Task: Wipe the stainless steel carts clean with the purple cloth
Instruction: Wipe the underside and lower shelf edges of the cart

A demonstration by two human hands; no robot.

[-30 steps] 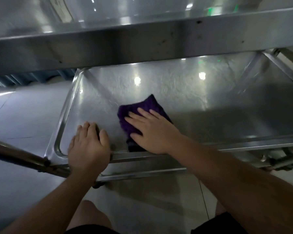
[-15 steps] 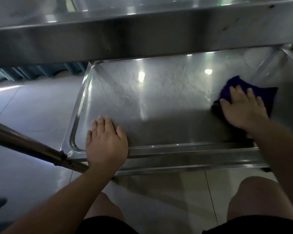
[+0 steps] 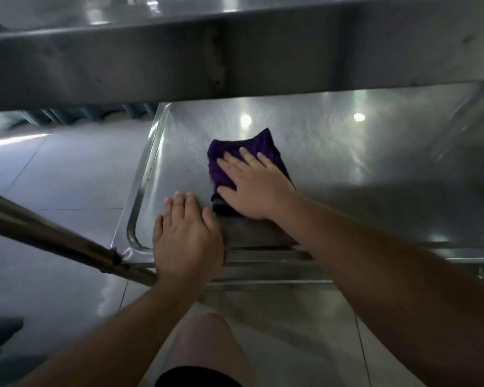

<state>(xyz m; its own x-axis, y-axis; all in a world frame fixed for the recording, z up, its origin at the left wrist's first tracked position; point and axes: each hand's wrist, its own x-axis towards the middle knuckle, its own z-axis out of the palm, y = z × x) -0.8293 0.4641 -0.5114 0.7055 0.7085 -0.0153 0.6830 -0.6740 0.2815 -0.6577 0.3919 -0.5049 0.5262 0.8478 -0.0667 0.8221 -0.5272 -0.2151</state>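
Note:
The stainless steel cart's lower shelf (image 3: 361, 169) is a shallow tray with a raised rim, seen from above. A folded purple cloth (image 3: 252, 148) lies on its left-middle part. My right hand (image 3: 253, 185) presses flat on the cloth with straight, spread fingers and covers its near half. Just to the left, my left hand (image 3: 187, 238) rests flat over the tray's front rim, fingers straight and reaching onto the shelf. The two hands are almost touching.
The cart's upper shelf edge (image 3: 235, 57) runs across the top of the view, overhanging the lower tray. A steel tube (image 3: 53, 238) slants from the left down to the tray's front-left corner. Grey tiled floor (image 3: 53, 177) lies to the left; my knee (image 3: 207, 347) is below.
My right hand has slid the purple cloth from the shelf's right side back to the left-middle, close to my left hand. My left hand stays on the front rim.

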